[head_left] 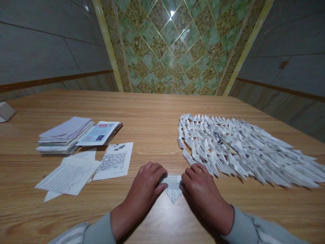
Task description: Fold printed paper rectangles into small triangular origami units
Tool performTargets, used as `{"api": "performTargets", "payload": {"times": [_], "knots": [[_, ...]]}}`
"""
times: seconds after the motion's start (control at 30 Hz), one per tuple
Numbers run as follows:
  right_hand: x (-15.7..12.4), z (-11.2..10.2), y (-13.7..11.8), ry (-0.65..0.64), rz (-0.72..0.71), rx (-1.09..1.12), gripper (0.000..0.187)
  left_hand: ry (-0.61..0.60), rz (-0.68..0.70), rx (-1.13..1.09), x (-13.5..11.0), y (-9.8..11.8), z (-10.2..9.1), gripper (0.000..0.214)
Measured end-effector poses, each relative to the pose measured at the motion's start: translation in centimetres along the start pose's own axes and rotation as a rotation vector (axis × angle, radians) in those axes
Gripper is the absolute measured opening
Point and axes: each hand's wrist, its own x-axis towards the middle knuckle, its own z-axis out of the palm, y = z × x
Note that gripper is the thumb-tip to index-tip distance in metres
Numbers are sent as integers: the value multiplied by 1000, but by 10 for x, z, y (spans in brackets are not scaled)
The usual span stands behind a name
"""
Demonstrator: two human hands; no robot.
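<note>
Between my hands, low over the wooden table, is a small folded sheet of printed paper (173, 189), its pointed end towards me. My left hand (148, 184) pinches its left edge between thumb and fingers. At the other side my right hand (196, 188) is closed on the right edge, the fingers curled and partly hiding the paper. Just beyond my right hand lie many folded paper boats (215, 139) set in close rows. Left of my left hand are loose printed sheets (67, 174) and a sheet with a picture (115, 161).
A thick stack of paper (66, 132) stands at the left on the wooden table (149, 115). Against it leans or lies a printed booklet-like pile (99, 133). A white box-like object (5, 112) sits at the far left edge. A tiled wall (172, 47) rises behind the table.
</note>
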Motion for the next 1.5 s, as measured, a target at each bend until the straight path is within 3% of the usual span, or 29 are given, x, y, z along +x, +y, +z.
{"api": "performTargets", "payload": {"times": [0.1,0.33,0.5,0.6,0.67,0.77,0.93,1.0,1.17,1.3,1.5], "knots": [[-2,-4,-3,-49,90,152,9,-57,-34,-16,-1,-2,-1,28],[-6,-10,-8,-94,130,410,27,-110,-56,-89,-9,-2,-3,10],[-5,-9,-6,-130,161,540,21,-118,-46,-170,-13,-1,-1,13],[-3,-8,-5,-135,159,589,20,-92,6,-210,-15,-3,3,29],[-2,-7,-6,-129,151,602,19,-84,42,-212,-15,-4,5,29],[-1,-7,-6,-38,80,604,17,-33,135,-192,-15,-4,4,7],[-1,-13,-6,264,-111,515,16,259,334,-82,-16,0,-5,18],[0,-12,-6,304,-126,435,19,279,370,-12,-17,1,-5,20],[1,-2,-5,109,-120,271,18,105,283,124,-16,-1,7,27],[2,-7,-4,-37,-111,257,15,4,209,121,-16,-4,9,17],[-1,-17,0,-98,-83,356,16,-69,160,61,-16,-5,2,8]]}}
